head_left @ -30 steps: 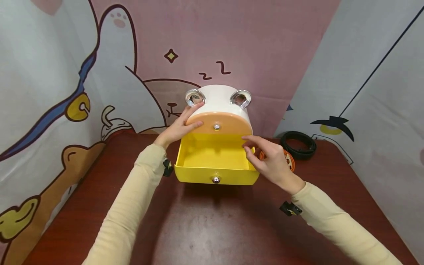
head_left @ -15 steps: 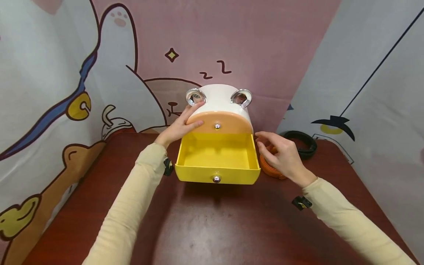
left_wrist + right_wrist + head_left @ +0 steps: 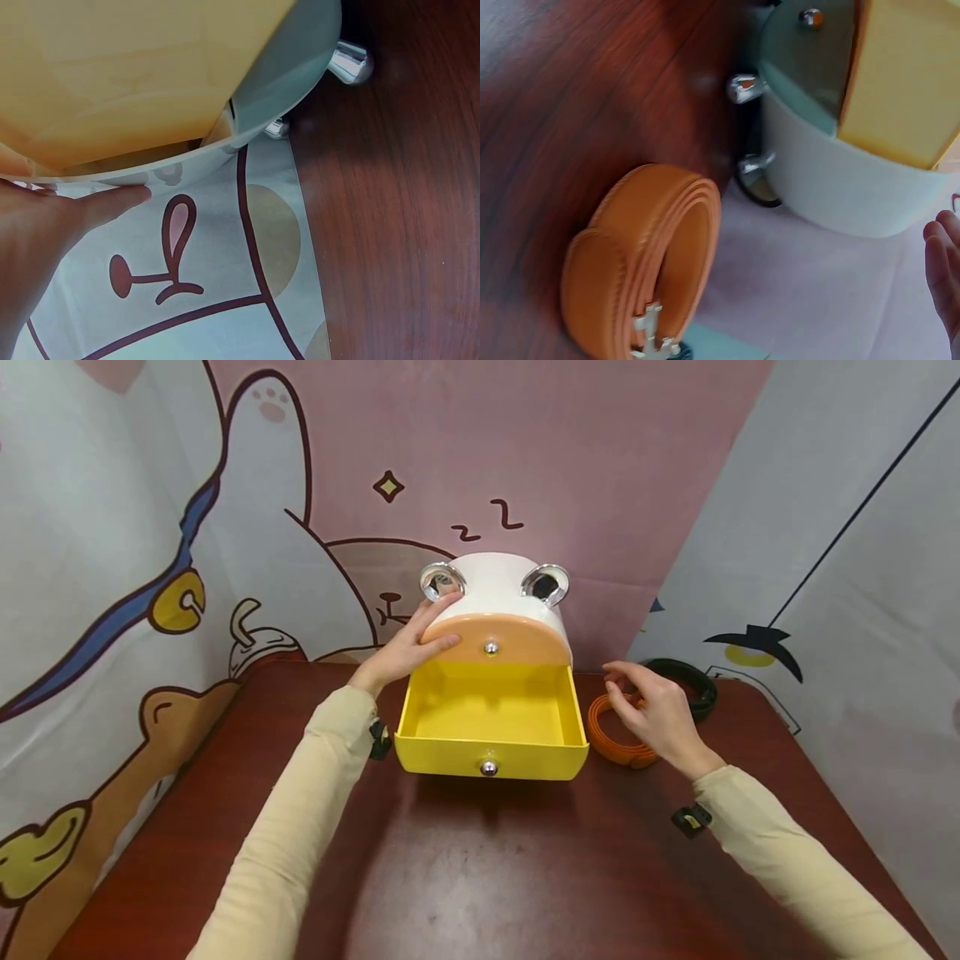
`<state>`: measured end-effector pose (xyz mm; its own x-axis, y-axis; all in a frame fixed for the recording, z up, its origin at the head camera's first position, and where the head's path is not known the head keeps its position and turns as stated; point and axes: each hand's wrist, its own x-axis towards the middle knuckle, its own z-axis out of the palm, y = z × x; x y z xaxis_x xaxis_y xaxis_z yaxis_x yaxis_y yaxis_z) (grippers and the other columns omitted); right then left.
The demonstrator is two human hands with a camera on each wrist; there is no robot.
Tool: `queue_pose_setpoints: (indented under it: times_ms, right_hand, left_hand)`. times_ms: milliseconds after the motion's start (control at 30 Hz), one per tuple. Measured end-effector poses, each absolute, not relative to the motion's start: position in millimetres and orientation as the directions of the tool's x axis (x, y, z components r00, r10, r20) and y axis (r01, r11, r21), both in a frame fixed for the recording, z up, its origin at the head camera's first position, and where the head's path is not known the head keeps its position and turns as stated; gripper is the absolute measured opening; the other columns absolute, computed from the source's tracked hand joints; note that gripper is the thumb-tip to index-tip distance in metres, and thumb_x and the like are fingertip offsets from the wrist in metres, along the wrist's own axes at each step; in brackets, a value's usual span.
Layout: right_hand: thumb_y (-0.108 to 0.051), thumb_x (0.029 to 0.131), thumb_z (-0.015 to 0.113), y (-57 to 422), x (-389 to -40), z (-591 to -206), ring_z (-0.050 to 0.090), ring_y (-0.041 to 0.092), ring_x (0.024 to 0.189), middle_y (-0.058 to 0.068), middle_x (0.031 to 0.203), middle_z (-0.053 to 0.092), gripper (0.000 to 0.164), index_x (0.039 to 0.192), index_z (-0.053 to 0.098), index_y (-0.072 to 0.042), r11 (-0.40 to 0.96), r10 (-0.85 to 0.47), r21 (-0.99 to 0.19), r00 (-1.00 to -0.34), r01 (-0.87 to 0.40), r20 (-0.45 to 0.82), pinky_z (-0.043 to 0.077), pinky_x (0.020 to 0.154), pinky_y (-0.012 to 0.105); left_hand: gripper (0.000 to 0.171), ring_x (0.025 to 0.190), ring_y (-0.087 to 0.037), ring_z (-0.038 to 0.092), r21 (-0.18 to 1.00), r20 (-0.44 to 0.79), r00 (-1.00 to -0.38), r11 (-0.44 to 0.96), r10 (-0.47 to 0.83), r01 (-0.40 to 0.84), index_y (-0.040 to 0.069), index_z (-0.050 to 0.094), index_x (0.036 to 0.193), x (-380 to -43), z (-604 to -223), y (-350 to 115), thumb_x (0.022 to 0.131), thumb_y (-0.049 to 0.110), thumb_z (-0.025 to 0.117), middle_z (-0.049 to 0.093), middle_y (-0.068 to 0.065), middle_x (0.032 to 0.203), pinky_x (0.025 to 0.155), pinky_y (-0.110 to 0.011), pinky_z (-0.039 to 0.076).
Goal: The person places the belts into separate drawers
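A white drawer box [image 3: 495,578] with two silver-ringed eyes stands at the back of the table. Its orange upper drawer [image 3: 525,639] is in, while the yellow lower drawer [image 3: 438,756] is pulled far out and shows a bare inside. Against the box's upper left side rests my left hand [image 3: 405,652], fingers stretched along the white shell and thumb on the orange front. My right hand [image 3: 660,714] is to the right of the box with loosely bent fingers and nothing between them. It overlaps a coiled orange belt [image 3: 609,745], whose silver buckle [image 3: 652,330] shows in the right wrist view.
A coiled black belt [image 3: 701,681] lies behind the right hand, partly hidden by it. A printed cartoon cloth [image 3: 600,485] hangs behind the dark red wooden table [image 3: 480,877]. Short silver feet [image 3: 744,88] hold the box off the table.
My right hand has moved right, from over the yellow drawer's right edge to above the orange belt, now more visible. The left hand and the drawers stay in place.
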<state>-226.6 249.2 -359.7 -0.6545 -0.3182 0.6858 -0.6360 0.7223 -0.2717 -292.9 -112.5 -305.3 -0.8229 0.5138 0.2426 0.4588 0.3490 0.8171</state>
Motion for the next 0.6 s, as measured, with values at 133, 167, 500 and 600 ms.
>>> queue_pose_setpoints:
  times_ms: [133, 167, 500, 600]
  right_hand:
    - [-0.013, 0.085, 0.06, 256.2, -228.9, -366.4, 0.052, 0.004, 0.072, -0.004, 0.087, 0.061, 0.024, 0.109, 0.061, -0.013, 0.71, -0.259, -0.356, -0.696, -0.607, 0.67, 0.043, 0.057, 0.016]
    - [-0.014, 0.086, 0.059, 257.9, -229.6, -367.6, 0.053, 0.004, 0.073, -0.003, 0.088, 0.061, 0.023, 0.109, 0.061, -0.013, 0.703, -0.243, -0.379, -0.704, -0.601, 0.667, 0.042, 0.057, 0.014]
    - [-0.016, 0.088, 0.056, 274.2, -240.6, -379.1, 0.054, 0.006, 0.071, -0.001, 0.087, 0.064, 0.02, 0.106, 0.062, -0.012, 0.701, -0.179, -0.434, -0.728, -0.566, 0.662, 0.041, 0.054, 0.014]
    - [-0.017, 0.088, 0.056, 280.4, -243.6, -383.9, 0.055, 0.008, 0.068, 0.0, 0.086, 0.063, 0.02, 0.106, 0.062, -0.012, 0.714, -0.16, -0.443, -0.742, -0.542, 0.651, 0.04, 0.054, 0.014]
  left_hand:
    - [0.061, 0.129, -0.026, 0.017, 0.817, 0.238, -0.824, 0.353, 0.515, 0.456, 0.031, 0.023, 0.142, -289.8, -303.7, -112.2, 0.09, 0.026, 0.054, 0.002, 0.002, 0.148, 0.098, -0.055, 0.018]
    - [0.06, 0.129, -0.026, 0.018, 0.819, 0.236, -0.826, 0.353, 0.513, 0.453, 0.032, 0.023, 0.141, -289.8, -303.9, -112.2, 0.09, 0.027, 0.054, 0.003, 0.002, 0.147, 0.098, -0.054, 0.019]
    - [0.061, 0.125, -0.027, 0.024, 0.815, 0.247, -0.821, 0.349, 0.515, 0.464, 0.031, 0.023, 0.141, -290.7, -304.5, -113.3, 0.09, 0.026, 0.054, 0.007, -0.004, 0.147, 0.097, -0.055, 0.021]
    - [0.061, 0.126, -0.028, 0.022, 0.816, 0.239, -0.824, 0.353, 0.514, 0.457, 0.031, 0.023, 0.141, -290.2, -304.1, -113.3, 0.09, 0.026, 0.054, 0.005, -0.005, 0.147, 0.096, -0.056, 0.02]
